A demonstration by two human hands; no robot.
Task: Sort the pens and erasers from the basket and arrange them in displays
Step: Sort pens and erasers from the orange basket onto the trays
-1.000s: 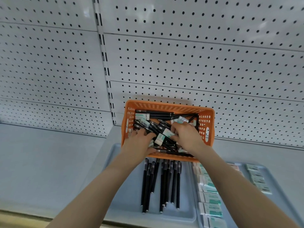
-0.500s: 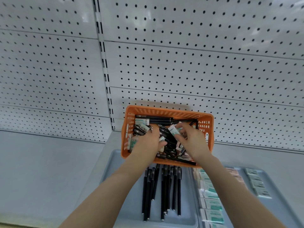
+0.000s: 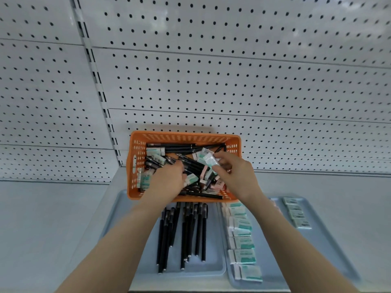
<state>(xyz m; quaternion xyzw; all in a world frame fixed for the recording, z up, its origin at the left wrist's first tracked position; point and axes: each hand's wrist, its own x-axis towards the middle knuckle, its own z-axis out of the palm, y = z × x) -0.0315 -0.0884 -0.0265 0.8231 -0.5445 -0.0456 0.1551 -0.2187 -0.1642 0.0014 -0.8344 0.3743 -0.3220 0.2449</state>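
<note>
Together, two bare hands reach into an orange basket

Seen from above, a rectangular basket (image 3: 135,149) of orange plastic lattice sits on a pale shelf (image 3: 42,218), its far side against a white pegboard (image 3: 232,81) dotted with round holes. It holds a jumble of slim black pens (image 3: 175,146) and small blocky erasers (image 3: 155,151) in white and green sleeves.

The left hand (image 3: 167,178) is palm down in the pile, its fingertips buried among the pens, so I cannot tell whether it grips anything. The right hand (image 3: 234,176), at the basket's right end, pinches one wrapped eraser (image 3: 209,160) between thumb and fingers, just above the heap.

Nearer than the basket lie two smooth grey-blue trays with rounded corners. The left tray (image 3: 118,210) carries a pen row (image 3: 190,233), roughly parallel. The right tray (image 3: 330,240) carries an eraser column (image 3: 241,242) and a shorter eraser line (image 3: 297,214) to its right.
</note>
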